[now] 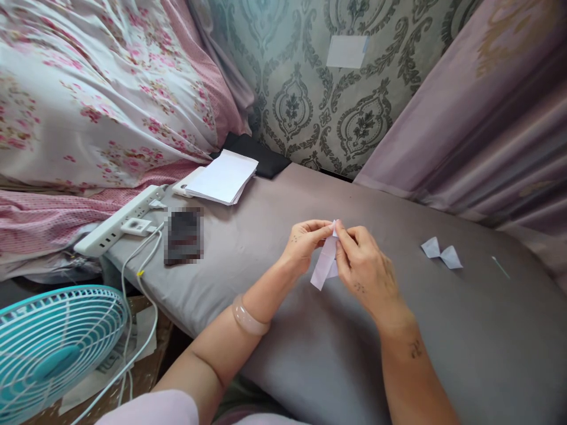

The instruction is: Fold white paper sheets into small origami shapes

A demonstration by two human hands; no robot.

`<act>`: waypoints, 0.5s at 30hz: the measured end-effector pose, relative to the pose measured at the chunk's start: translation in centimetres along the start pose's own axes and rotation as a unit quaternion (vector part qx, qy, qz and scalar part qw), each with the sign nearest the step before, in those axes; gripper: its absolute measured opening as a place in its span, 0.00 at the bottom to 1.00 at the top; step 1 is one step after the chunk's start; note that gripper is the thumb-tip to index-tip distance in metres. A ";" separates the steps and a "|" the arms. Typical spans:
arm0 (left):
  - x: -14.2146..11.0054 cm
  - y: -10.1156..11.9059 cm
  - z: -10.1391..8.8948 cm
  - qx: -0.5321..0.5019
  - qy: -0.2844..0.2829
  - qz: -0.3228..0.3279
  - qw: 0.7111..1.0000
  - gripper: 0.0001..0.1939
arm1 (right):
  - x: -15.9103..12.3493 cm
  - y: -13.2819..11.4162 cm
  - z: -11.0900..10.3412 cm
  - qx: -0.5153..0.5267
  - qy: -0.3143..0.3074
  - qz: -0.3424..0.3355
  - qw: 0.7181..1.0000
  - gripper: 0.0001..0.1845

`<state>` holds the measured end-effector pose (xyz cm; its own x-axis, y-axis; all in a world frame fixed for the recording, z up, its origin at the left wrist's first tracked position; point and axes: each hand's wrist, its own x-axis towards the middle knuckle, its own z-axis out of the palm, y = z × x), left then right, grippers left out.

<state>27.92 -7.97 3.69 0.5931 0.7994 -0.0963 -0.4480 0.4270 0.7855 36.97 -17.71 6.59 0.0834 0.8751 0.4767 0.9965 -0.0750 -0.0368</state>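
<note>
Above the grey-covered surface (292, 319), both hands meet at a folded strip of white paper (325, 263). My left hand (305, 241) pinches the strip's upper end between thumb and fingers. From the other side, my right hand (364, 260) grips the same end, its thumb and forefinger pressed together at the tip. The strip's lower part hangs down between the hands, and a second flap shows behind it. Fingers hide part of the fold. To the right lies a bow-shaped piece of folded white paper (450, 257).
A stack of white paper (225, 176) rests by a black folded item (261, 154) at the back. On the left are a blurred dark object (183, 236), a white power strip (119, 221) with cables, and a turquoise fan (57, 360). A thin stick (500, 267) lies far right.
</note>
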 end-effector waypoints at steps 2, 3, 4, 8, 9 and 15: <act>0.0 0.1 -0.1 0.006 -0.010 0.003 1.000 0.12 | 0.0 -0.1 -0.2 -0.037 -0.007 -0.008 0.999 0.25; 0.0 0.1 -0.1 0.009 -0.015 0.005 1.000 0.12 | 0.0 -0.2 -0.2 -0.053 -0.010 -0.010 0.999 0.25; 0.0 0.1 -0.2 0.013 -0.020 0.007 1.000 0.12 | 0.0 -0.2 -0.2 -0.066 -0.014 -0.012 0.998 0.25; 0.2 0.0 -0.4 0.031 -0.036 0.013 0.999 0.13 | -0.1 -0.7 -0.3 -0.104 -0.032 -0.003 0.994 0.26; 0.2 -0.1 -0.5 0.032 -0.041 0.009 0.999 0.13 | -0.2 -0.8 -0.3 -0.107 -0.036 0.002 0.994 0.26; 0.8 -0.4 -1.0 -0.020 -0.064 -0.048 0.997 0.15 | 0.0 -0.7 -0.5 0.022 -0.043 0.061 0.997 0.27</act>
<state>27.87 -7.08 2.64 0.7142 0.6942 -0.0889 -0.4097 0.5176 0.7511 36.26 -17.91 7.02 0.2029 0.8987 0.3887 0.9778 -0.1651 -0.1287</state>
